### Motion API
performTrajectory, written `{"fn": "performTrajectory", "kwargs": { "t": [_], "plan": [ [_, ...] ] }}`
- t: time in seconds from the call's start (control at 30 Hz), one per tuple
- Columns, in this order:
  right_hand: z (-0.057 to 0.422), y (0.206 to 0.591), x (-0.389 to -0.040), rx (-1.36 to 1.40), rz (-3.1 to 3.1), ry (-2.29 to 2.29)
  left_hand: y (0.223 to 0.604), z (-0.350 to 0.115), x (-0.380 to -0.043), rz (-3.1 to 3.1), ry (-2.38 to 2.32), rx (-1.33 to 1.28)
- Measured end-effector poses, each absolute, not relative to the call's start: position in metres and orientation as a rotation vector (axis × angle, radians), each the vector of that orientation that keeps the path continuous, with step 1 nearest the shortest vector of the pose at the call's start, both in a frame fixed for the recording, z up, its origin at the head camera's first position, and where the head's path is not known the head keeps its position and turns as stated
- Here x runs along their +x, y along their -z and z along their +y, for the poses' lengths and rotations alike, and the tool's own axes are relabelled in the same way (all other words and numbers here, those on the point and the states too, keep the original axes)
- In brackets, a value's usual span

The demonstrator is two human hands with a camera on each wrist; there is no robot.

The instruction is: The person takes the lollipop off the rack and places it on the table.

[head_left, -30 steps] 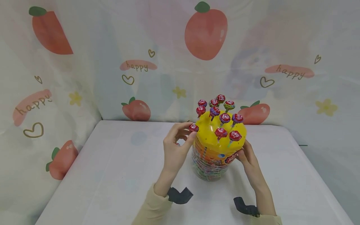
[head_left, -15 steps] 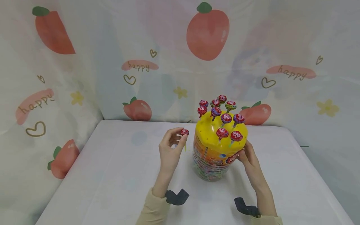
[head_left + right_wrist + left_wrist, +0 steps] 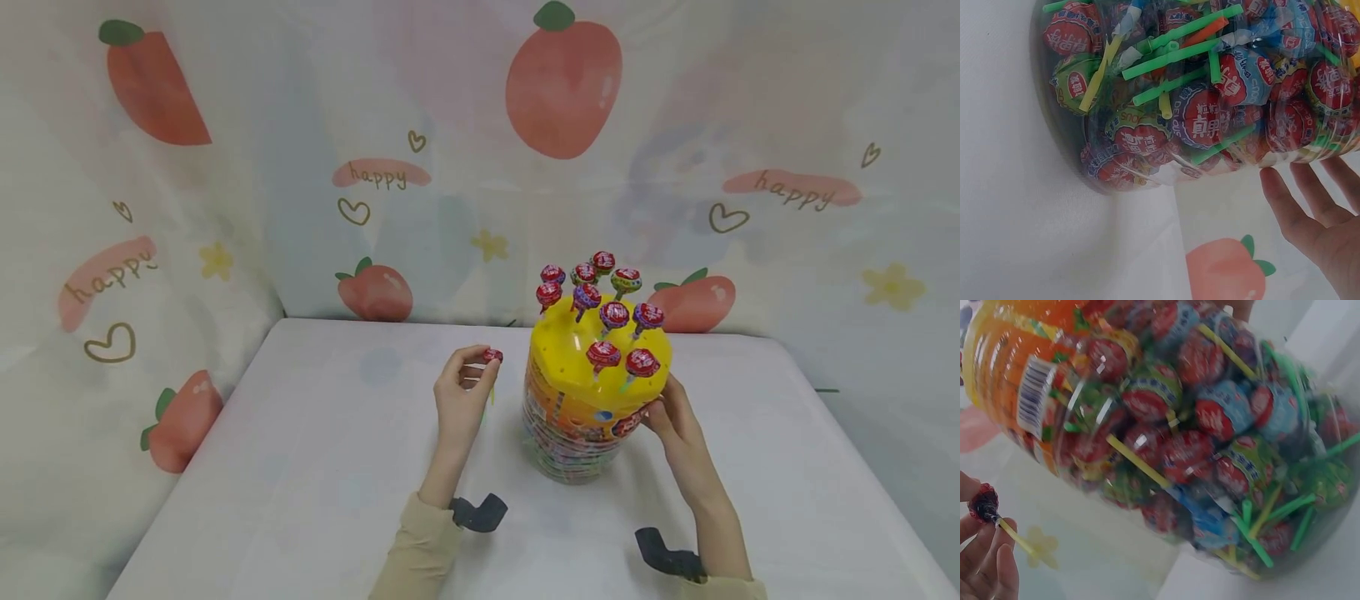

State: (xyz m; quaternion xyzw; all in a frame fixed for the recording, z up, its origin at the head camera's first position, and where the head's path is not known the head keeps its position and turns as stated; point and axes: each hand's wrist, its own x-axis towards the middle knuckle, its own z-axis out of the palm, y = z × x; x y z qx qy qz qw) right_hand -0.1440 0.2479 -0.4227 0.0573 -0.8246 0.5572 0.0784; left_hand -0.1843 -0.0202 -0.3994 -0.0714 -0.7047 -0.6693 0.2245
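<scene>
A large clear jar with an orange label and a yellow lid stands on the white table. Wrapped lollipops stick up from the lid, heads on top. To the left of the jar, my left hand pinches one red-wrapped lollipop by its head between thumb and fingers. Its yellow stick points away from the hand in the left wrist view. My right hand holds the jar's right side below the lid, thumb in front. In the right wrist view its fingertips are at the jar's wall.
More wrapped lollipops with green and yellow sticks fill the jar behind its clear wall. A pale cloth backdrop printed with fruit and hearts hangs behind the table. Black curved pieces sit at both wrists.
My left hand has moved left from the lid's edge, carrying the lollipop away from the jar. The right hand keeps its place on the jar. The whole head view has shifted slightly.
</scene>
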Motion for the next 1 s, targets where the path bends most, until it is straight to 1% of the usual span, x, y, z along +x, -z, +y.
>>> {"fn": "performTrajectory", "kwargs": {
  "t": [0.1, 0.33, 0.47, 0.8, 1.0],
  "plan": [
    [0.248, 0.423, -0.144, 0.174, -2.467, -1.671, 0.407, -0.021, -0.189, -1.966, 1.856, -0.166],
    [0.248, 0.423, -0.143, 0.179, -2.461, -1.669, 0.454, -0.023, -0.218, -1.972, 1.905, -0.038],
    [0.248, 0.423, -0.143, 0.183, -2.46, -1.666, 0.471, -0.027, -0.227, -2.026, 1.865, 0.048],
    [0.248, 0.424, -0.144, 0.181, -2.464, -1.664, 0.501, -0.046, -0.244, -2.19, 1.776, 0.206],
    [0.248, 0.425, -0.144, 0.186, -2.458, -1.671, 0.512, -0.053, -0.251, -2.229, 1.754, 0.244]
  ]
}}
